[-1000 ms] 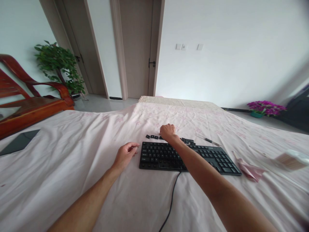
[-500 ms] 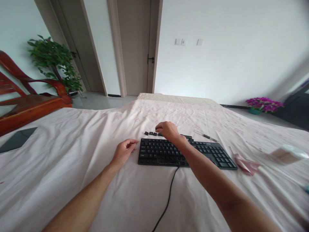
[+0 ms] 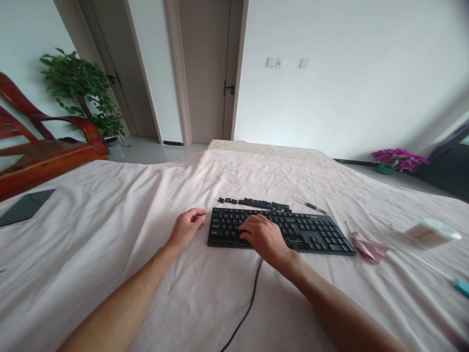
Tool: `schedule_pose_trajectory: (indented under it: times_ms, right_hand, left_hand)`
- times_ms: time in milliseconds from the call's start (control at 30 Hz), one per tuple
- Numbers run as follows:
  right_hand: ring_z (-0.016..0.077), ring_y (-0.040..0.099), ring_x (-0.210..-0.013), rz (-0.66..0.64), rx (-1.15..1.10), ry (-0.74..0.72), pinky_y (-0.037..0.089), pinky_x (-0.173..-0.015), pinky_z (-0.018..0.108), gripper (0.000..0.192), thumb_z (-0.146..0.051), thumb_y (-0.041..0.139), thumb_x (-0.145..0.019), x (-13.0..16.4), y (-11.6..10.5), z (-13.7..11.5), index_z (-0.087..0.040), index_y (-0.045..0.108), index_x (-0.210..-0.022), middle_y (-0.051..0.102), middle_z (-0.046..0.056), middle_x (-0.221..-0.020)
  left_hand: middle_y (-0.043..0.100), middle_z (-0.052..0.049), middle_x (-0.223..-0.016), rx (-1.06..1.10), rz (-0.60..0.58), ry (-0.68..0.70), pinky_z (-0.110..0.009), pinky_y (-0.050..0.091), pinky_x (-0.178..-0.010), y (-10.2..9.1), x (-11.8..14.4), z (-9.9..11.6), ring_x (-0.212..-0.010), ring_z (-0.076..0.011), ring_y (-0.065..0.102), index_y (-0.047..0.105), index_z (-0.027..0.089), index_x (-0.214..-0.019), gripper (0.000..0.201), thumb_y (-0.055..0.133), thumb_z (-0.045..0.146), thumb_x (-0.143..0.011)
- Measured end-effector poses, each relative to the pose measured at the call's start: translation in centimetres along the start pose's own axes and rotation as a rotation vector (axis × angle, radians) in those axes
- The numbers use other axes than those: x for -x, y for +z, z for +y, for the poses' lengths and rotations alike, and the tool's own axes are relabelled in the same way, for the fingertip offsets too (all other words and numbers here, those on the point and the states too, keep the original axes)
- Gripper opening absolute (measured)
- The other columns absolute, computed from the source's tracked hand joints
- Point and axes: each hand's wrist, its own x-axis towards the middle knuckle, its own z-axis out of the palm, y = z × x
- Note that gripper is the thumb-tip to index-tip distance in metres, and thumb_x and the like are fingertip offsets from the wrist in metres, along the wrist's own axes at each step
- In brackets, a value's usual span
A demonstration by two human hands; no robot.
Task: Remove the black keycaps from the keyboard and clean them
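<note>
A black keyboard [image 3: 315,232] lies on the pink-white cloth, and some of its bottom-row keycaps are off. My right hand [image 3: 266,237] is over the lower middle of it, fingertips bent down together at the bottom rows. Whatever those fingers hold is hidden. Just off the keyboard's left end, my left hand [image 3: 188,227] rests on the cloth with thumb and fingers pinched together; I cannot make out what is between them. Loose black keycaps [image 3: 228,200] lie behind the keyboard, with a long black spacebar [image 3: 252,203] and several more keycaps beside it.
A thin tool with a dark handle [image 3: 311,206] lies behind the keyboard. To the right are a pink cloth [image 3: 370,248] and a clear box of cotton swabs [image 3: 432,233]. The keyboard cable [image 3: 252,298] runs toward me. A dark flat tablet-like object [image 3: 27,208] lies far left.
My right hand has come back from the loose keycaps behind the keyboard to its lower rows, uncovering the spacebar and keycaps. My left hand stays beside the keyboard's left end.
</note>
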Motion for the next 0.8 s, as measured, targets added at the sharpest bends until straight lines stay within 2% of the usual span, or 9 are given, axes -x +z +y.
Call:
schedule_pose_trajectory:
  times_ms: [200,367,633,800]
  right_hand:
    - [0.0171,0.052,-0.089,-0.025,0.088,-0.027,0.04,-0.073,0.025,0.012,-0.029,0.061,-0.085,-0.1,0.1,-0.4,-0.027,0.072,-0.081,0.064,0.001,-0.087]
    - [0.0165,0.052,-0.083,-0.073,0.164,-0.054,0.036,-0.067,0.026,0.018,-0.028,0.062,-0.084,-0.3,0.0,-0.9,-0.023,0.066,-0.067,0.062,0.0,-0.081]
    - [0.0158,0.053,-0.081,-0.097,0.219,-0.064,0.035,-0.067,0.025,0.02,-0.031,0.057,-0.088,-0.1,0.3,-1.0,-0.023,0.065,-0.071,0.061,0.001,-0.082]
    - [0.0171,0.053,-0.081,-0.125,0.26,-0.073,0.037,-0.067,0.027,0.016,-0.023,0.05,-0.091,0.7,0.1,-1.8,-0.021,0.063,-0.08,0.06,0.004,-0.085]
  left_hand:
    - [0.07,-0.006,-0.087,0.0,0.003,0.016,-0.027,0.049,-0.068,0.0,-0.1,-0.5,-0.075,-0.0177,0.064,0.067,0.016,-0.101,0.033,0.058,0.036,-0.077]
    - [0.071,-0.006,-0.087,0.013,0.005,0.019,-0.027,0.049,-0.068,0.0,-0.1,-0.2,-0.074,-0.0173,0.064,0.068,0.016,-0.1,0.033,0.058,0.037,-0.076]
    - [0.07,-0.006,-0.088,0.008,0.008,0.011,-0.027,0.05,-0.066,0.0,0.1,0.2,-0.074,-0.0177,0.064,0.068,0.015,-0.099,0.033,0.058,0.037,-0.076]
    - [0.07,-0.006,-0.087,0.003,0.003,0.022,-0.027,0.05,-0.067,0.0,0.1,0.0,-0.074,-0.0174,0.064,0.068,0.015,-0.099,0.034,0.057,0.037,-0.076]
